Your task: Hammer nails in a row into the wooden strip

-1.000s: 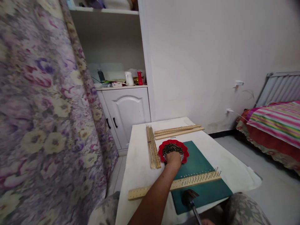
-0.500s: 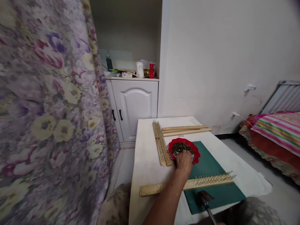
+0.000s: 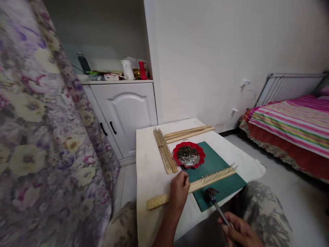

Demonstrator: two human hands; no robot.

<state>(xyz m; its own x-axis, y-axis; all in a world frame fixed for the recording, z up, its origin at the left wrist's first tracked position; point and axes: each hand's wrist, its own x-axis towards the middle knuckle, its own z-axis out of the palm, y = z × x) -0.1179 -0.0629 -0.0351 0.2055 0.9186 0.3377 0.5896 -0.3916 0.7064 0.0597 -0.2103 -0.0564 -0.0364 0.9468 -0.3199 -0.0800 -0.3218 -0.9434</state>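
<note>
On the white table [image 3: 146, 181], a green mat [image 3: 216, 156] lies under the right part of the near wooden strip [image 3: 196, 185]. Beyond sits the red bowl [image 3: 202, 158]. The hammer [image 3: 217, 207] is gripped by the right hand [image 3: 238, 228]. The left hand [image 3: 180, 187] has left the bowl for the strip, so fetching seems done; whether its curled fingers hold nails, I cannot tell.

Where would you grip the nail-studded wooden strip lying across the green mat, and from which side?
Probably the left end of the wooden strip, coming from the left: no nails stand up there, while the nails bristle along the right part. That end also lies beyond the green mat. Pinch across its narrow width.
</note>
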